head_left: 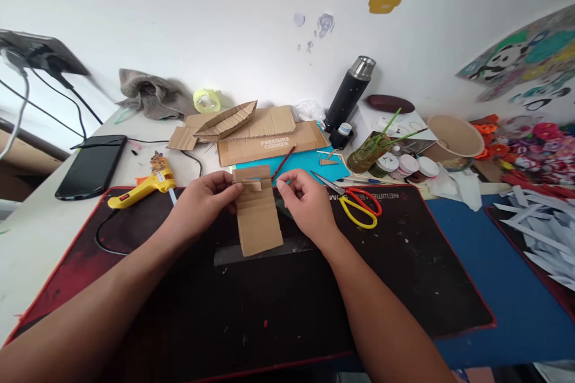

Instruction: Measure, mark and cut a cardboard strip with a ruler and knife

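A brown cardboard strip with a folded top end lies over the black desk mat. My left hand is closed on the strip's upper left edge, thumb pressed on the fold. My right hand pinches the upper right edge with curled fingers. A small cardboard tab sits across the top of the strip between both thumbs.
A yellow glue gun lies left of my hands, red-and-yellow scissors to the right. Behind are a cardboard boat, flat cardboard sheets, a black flask, paint pots, a phone and paper strips.
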### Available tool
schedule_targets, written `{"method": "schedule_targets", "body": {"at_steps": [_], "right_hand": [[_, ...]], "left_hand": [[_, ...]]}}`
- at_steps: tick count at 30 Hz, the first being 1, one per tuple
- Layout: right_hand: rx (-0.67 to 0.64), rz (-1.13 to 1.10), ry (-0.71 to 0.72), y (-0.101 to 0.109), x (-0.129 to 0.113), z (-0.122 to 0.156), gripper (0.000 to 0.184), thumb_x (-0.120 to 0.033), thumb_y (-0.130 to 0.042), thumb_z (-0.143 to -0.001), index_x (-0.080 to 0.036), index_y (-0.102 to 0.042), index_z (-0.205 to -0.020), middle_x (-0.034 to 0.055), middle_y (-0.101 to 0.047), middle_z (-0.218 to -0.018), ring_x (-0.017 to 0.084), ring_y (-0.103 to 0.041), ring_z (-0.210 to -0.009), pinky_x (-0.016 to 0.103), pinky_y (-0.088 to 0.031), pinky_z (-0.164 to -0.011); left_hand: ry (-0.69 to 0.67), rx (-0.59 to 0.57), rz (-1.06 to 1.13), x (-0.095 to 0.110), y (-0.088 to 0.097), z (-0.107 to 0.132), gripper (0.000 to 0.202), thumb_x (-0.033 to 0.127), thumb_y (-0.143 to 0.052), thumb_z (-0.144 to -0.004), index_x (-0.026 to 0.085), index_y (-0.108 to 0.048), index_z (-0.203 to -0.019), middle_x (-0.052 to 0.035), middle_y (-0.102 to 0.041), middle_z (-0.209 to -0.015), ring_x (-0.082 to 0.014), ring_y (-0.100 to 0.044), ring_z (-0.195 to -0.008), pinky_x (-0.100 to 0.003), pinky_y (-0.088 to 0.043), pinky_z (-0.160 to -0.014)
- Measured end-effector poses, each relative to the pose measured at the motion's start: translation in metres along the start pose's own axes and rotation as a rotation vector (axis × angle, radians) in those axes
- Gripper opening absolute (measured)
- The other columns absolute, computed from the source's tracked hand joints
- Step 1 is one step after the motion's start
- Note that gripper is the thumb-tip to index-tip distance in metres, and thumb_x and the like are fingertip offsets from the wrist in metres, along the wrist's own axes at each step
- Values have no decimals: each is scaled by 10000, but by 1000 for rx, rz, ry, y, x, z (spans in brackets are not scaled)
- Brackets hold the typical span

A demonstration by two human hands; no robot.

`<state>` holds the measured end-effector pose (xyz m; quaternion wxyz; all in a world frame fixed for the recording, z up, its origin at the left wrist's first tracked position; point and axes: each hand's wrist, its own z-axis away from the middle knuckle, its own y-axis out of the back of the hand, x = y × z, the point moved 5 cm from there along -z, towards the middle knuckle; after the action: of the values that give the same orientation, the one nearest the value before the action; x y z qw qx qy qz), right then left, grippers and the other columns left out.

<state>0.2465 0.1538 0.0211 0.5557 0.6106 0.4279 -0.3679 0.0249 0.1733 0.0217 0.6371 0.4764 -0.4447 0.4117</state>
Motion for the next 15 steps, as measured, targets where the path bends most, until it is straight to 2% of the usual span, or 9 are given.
{"method": "schedule_targets", "body": {"at_steps": [4, 7, 9, 11, 13, 15], "right_hand": [[52, 32, -46, 15, 4, 1, 274, -505, -589, -1054, -246, -679, -1050, -53, -577, -675, 163, -549, -586, 298, -436, -598], [20, 119, -40, 29, 2, 5, 208, -440, -644, -1041, -243, -696, -1005, -18, -655, -740, 183, -625, -673, 308, -469, -651], [-35, 262, -4, 37, -2, 11, 158, -384, -694, -1031, -238, -730, -1080, 15, -723, -869, 205, -678, -792, 330, -511, -739], [-110, 458, 60, 40, -5, 18, 213, -355, -728, -1035, -227, -742, -1204, 59, -755, -1012, 251, -716, -960, 382, -553, -875], [-195, 621, 72, 37, -3, 26, 326, -358, -777, -1019, -220, -735, -1311, 123, -760, -1225, 318, -712, -1168, 452, -553, -1009], [-284, 729, 47, 30, 2, 33, 351, -349, -796, -1009, -202, -740, -1322, 163, -734, -1311, 364, -693, -1246, 486, -549, -1041]], "left_hand": [[37, 55, 60, -12, 13, -9, 553, 644, -872, -743, 208, -707, -1041, -26, -795, -816, -205, -732, -665, -327, -610, -635], [85, 47, 117, -21, 12, -13, 637, 630, -903, -701, 212, -652, -1110, -36, -813, -834, -232, -777, -701, -352, -656, -641], [116, 30, 153, -26, 8, -14, 655, 605, -919, -687, 221, -622, -1127, -26, -810, -811, -231, -783, -680, -364, -677, -640], [137, 13, 182, -30, 4, -14, 651, 588, -926, -682, 226, -611, -1123, -15, -806, -791, -223, -779, -648, -371, -691, -640], [149, -4, 204, -32, 2, -15, 631, 593, -924, -684, 224, -623, -1097, -22, -812, -811, -218, -784, -649, -375, -704, -655], [158, -21, 217, -33, 0, -15, 596, 618, -908, -696, 216, -650, -1053, -37, -820, -843, -216, -791, -667, -378, -716, -677]]}}
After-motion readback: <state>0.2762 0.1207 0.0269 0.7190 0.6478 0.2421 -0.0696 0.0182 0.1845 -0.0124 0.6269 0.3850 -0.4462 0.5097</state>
